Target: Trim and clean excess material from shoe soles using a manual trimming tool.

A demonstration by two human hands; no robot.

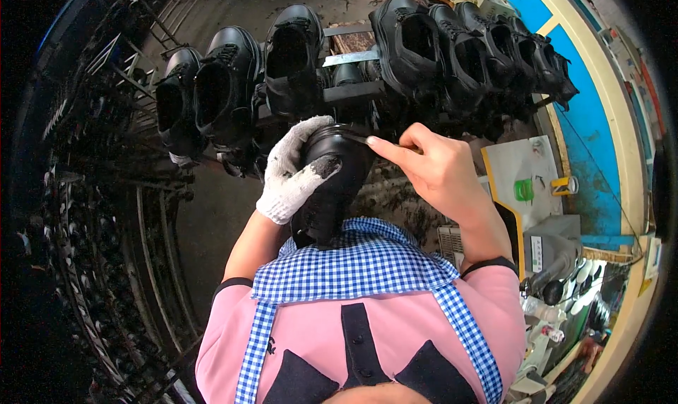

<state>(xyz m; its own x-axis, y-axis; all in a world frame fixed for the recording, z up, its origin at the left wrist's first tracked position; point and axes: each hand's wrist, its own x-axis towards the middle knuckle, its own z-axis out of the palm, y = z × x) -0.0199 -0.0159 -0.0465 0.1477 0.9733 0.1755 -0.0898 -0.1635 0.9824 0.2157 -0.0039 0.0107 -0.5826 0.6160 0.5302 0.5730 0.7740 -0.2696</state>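
My left hand [295, 169], in a white glove with a dark smudge on the thumb, is wrapped round a black shoe [339, 165]. The shoe is held in front of my apron, its rounded toe pointing away from me and its laced part toward my chest. At the toe's sole edge is my bare right hand [438, 167], the index finger stretched along the rim and the other fingers curled in. Something slim and dark shows between those fingers, too small to make out.
A rack [353, 93] ahead bears several black shoes [291, 58] to left and right. More racks [152, 241] stand at the left. To the right are a white board [522, 167] with a green tape roll [523, 190], a grey machine [554, 241] and a blue panel [593, 157].
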